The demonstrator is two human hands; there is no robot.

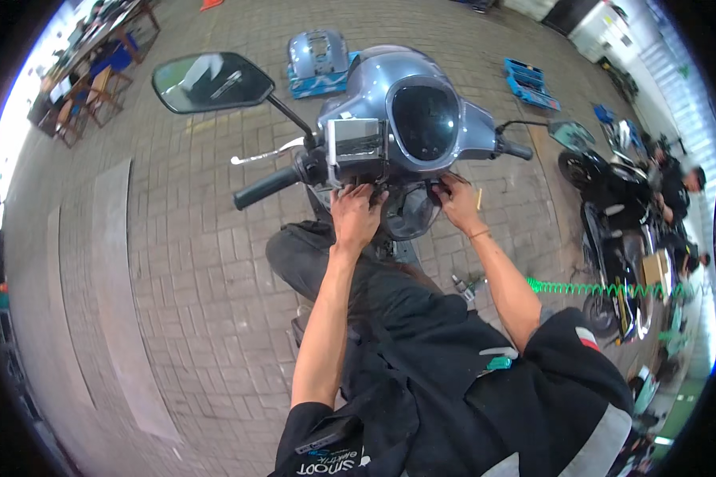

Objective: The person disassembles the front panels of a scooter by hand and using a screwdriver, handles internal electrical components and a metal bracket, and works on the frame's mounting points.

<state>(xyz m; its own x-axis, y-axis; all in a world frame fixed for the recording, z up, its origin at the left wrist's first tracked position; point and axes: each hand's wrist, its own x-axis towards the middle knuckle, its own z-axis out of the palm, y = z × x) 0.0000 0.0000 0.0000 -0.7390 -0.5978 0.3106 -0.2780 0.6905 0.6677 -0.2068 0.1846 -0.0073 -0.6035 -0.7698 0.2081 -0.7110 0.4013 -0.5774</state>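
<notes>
A blue-grey scooter handlebar cowl (359, 67) with a dark round display (423, 119) fills the upper middle. A rectangular phone-like holder (354, 141) sits left of the display. My left hand (356, 211) reaches up beneath the holder, fingers curled at the dark underside; what they grip is hidden. My right hand (460, 203) is at the cowl's lower right edge, fingers bent around something I cannot make out. A dark panel (410, 215) lies between my hands. The left grip (264, 188), right grip (515, 149) and large left mirror (213, 82) stick out to the sides.
Blue-grey bodywork (317, 52) rests on a blue support behind the cowl, near a blue crate (529, 83). Other scooters (605, 270) and co-workers (676, 195) are at right, with a green coiled hose (581, 288) and air tool (463, 285). A wooden workbench (95, 40) stands back left.
</notes>
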